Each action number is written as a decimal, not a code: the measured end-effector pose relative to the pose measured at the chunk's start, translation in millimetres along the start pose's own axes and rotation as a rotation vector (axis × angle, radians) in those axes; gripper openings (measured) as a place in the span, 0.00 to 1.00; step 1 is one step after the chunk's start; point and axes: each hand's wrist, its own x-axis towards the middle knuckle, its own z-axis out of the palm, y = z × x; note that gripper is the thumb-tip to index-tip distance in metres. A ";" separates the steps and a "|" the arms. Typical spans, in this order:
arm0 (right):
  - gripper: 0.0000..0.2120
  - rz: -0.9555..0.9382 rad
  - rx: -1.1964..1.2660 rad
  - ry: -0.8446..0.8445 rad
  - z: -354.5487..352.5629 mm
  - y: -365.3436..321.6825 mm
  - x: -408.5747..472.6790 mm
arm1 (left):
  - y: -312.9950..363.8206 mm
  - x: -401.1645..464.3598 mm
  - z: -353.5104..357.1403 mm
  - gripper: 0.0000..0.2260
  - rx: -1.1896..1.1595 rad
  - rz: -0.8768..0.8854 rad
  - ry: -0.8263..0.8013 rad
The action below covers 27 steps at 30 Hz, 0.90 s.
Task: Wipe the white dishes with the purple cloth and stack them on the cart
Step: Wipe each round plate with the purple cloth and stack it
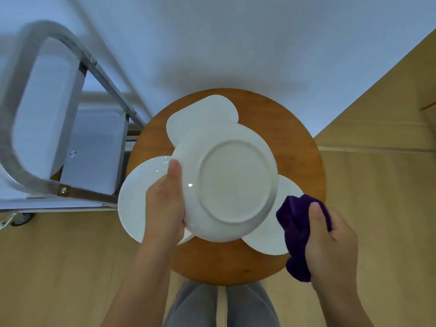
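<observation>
Wood flooring [59,267] surrounded a round counter [306,156]. Left hand [165,206] gripped an underside-up plate [226,182]; right hand [330,244] clenched the purple cloth [295,223].

My two forearms rise from the bottom of the frame, bare, with no sleeves, watch or rings showing. My left hand [165,204] and right hand [330,244] are ungloved. Grey trousers [221,308] cover my legs at bottom centre.

Round wooden table [304,149] (white dishes [134,197] directly on it)
</observation>
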 end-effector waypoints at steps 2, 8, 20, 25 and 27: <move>0.10 -0.115 0.111 0.012 2.5 -28.4 0.9 | 11.0 -2.8 -1.9 0.21 0.129 0.124 -0.007; 0.20 -0.467 -0.080 -0.586 41.5 -58.8 -11.5 | 10.0 -11.8 5.9 0.33 0.359 0.374 -0.160; 0.42 -1.057 -0.767 -0.623 52.5 -44.1 33.8 | 13.5 -10.6 3.2 0.17 0.495 0.432 -0.436; 0.42 -0.904 -0.503 -0.645 39.4 -48.0 60.0 | 22.1 -10.6 2.6 0.17 0.504 0.454 -0.389; 0.41 -0.714 -0.345 -0.648 31.0 -45.7 69.6 | 27.7 -12.2 0.3 0.20 0.379 0.384 -0.405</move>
